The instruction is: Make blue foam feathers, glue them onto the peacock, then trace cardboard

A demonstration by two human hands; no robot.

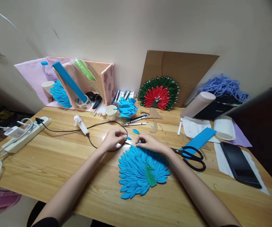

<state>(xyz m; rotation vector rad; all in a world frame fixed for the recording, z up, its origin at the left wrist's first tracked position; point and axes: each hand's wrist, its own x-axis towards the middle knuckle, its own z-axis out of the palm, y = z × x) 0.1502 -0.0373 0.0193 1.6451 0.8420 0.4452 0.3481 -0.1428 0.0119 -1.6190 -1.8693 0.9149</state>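
Note:
A blue peacock-shaped craft (136, 170) made of layered petal-like pieces lies on the wooden table, with a green bird body (150, 176) near its lower right. Just beyond its top edge, my left hand (114, 139) is closed, pinching a small blue petal (129, 138) at its fingertips. Opposite it, my right hand (151, 143) has its fingers curled together over the craft's upper edge; what they hold is hidden. One loose blue petal (136, 131) lies on the table between and beyond the hands.
A white glue gun (81, 125) stands to the left, its black cord looping near my left hand. Black scissors (192, 156) and a blue strip (201, 139) lie right. Behind are a paper cup (111, 112), blue petals (127, 107), pens (136, 119) and a red-green fan craft (159, 93).

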